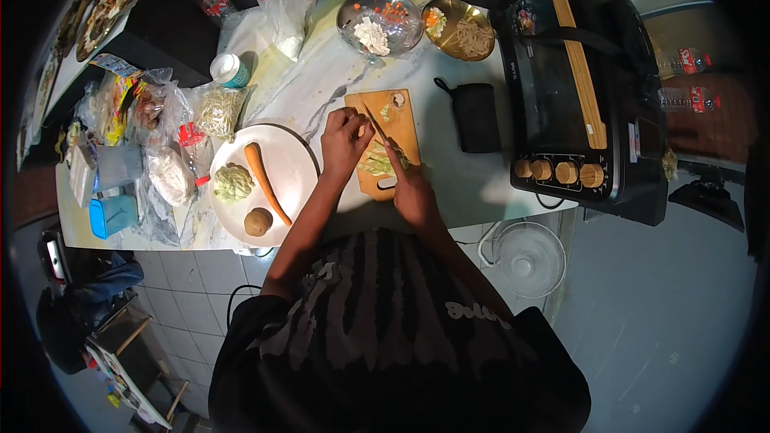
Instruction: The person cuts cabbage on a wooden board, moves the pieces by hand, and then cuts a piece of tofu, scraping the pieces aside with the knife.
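Clock centred on the cutting board, 12 away from the body. Under everything, a pale marbled table (313,76). At 2 o'clock, a black oven (545,104) with a wooden handle and four wooden knobs. At 9, plastic bags (170,176) of foodstuffs, crowded together. At 8, a white plate (282,144) bearing an orange carrot (265,180), a pale green leafy clump (233,183) left of it and a round brown item (258,222) below.

At the centre, the wooden cutting board (409,132), with chopped green vegetable (375,159) on its lower half, between the hands. At 12, a metal bowl (410,30) with white and orange pieces; at 1, just beside it, a brass-coloured dish (457,8) with pale strips and a small mixed heap. Between 2 and 3, a black pouch (479,124), flat on the table.

Right hand (415,199) at 5, fingers wrapped round the handle of the knife (380,130), blade slanting towards 11 over the board. Left hand (345,143) at 9, over the board's edge, fingers curled and bunched beside the blade; impossible to tell whether pinching anything.
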Motion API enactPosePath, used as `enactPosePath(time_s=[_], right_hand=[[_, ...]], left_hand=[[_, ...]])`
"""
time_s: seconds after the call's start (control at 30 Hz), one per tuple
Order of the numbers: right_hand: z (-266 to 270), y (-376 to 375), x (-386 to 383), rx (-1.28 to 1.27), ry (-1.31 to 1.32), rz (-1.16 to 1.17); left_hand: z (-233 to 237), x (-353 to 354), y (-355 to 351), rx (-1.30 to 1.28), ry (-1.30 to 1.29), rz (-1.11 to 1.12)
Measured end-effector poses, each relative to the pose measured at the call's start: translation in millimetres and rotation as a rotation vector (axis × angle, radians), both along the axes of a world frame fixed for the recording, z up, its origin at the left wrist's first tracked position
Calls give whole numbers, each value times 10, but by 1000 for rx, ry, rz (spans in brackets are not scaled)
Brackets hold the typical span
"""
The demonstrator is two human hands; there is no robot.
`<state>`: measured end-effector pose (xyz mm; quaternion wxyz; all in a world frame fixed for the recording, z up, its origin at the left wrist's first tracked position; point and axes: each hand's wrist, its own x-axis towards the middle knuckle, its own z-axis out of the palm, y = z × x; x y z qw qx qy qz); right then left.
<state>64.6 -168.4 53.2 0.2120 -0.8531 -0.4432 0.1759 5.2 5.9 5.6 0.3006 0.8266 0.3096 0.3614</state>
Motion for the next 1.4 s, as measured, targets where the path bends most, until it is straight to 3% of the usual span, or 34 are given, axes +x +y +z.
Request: enactPosePath(time_s=[0.17, 0.57, 0.8, 0.97, 1.1, 1.17, 1.4], right_hand=[[-13, 83, 55, -162, -30, -17], [209, -2, 120, 53, 200, -29], [80, -52, 109, 61, 119, 42], [218, -14, 129, -81, 238, 8], [144, -19, 132, -58, 213, 24], [53, -53, 137, 72, 155, 44], [78, -40, 142, 1, 238, 16]], left_hand=[[34, 1, 9, 61, -3, -16], [-13, -3, 16, 15, -28, -7], [-3, -15, 7, 74, -45, -35], [-2, -13, 11, 82, -33, -32], [-15, -18, 13, 117, -33, -40], [1, -28, 6, 102, -24, -41], [35, -10, 8, 90, -10, -34]])
